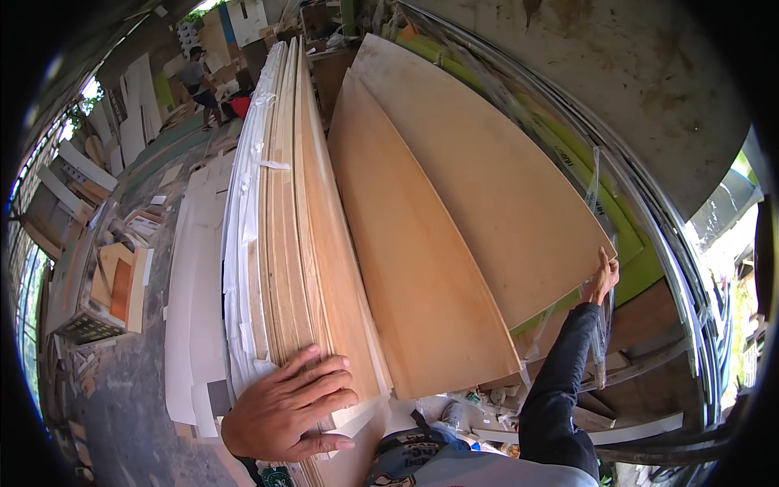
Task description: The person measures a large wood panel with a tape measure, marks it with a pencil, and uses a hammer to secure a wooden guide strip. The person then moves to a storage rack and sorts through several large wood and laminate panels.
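Seemingly mid-sort, the left hand (286, 403) lies spread flat on the upright plywood stack (296, 243) at seven o'clock, while the right hand (603, 278) (three o'clock) pinches the leaning sheet's (487, 187) edge, which probably needs steadying.

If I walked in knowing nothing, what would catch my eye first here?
Probably the big stack of thin wooden sheets standing on edge in the middle, with the left hand spread flat on its near end. To the right, the right hand grips the edge of a wide leaning plywood sheet.
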{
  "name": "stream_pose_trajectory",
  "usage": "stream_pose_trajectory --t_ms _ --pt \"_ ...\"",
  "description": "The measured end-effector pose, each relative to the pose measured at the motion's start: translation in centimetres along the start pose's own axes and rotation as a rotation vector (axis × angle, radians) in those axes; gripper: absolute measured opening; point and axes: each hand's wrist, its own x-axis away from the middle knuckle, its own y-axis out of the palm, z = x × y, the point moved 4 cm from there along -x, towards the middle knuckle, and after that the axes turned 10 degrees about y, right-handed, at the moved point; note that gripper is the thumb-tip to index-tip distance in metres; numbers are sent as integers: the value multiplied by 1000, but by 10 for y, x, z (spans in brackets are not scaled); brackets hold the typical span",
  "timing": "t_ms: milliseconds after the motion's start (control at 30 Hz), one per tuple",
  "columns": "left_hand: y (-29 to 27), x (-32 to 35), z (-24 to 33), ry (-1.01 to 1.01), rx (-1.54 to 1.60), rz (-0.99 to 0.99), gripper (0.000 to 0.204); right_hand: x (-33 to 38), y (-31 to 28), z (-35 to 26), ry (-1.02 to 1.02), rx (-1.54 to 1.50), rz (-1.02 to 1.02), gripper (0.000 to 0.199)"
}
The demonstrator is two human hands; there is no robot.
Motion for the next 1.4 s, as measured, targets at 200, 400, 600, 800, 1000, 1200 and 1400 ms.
stream_pose_trajectory --t_ms 200,400,600,800,1000,1200,1400 --pt "-3 -6 1 32 3 -24 51 67 20 -34 -34 -207 -13 33" --pt "-3 1 2 -12 -6 -50 51 149 51 -44 -35 -252 -81 30" --pt "-1 -9 8 8 -20 -57 53 226 61 -77 1 -276 -118 32" --pt "0 -12 9 -4 -11 -53 55 293 73 -92 -76 -231 -310 31" --pt "2 -16 11 -19 -28 -83 58 345 87 -87 -49 -395 -557 23" --pt "1 -20 14 -40 -37 -99 59 392 99 -94 56 -446 -836 32" --pt "-1 -18 16 -74 3 -41 56 435 111 -84 316 -495 -1012 37"
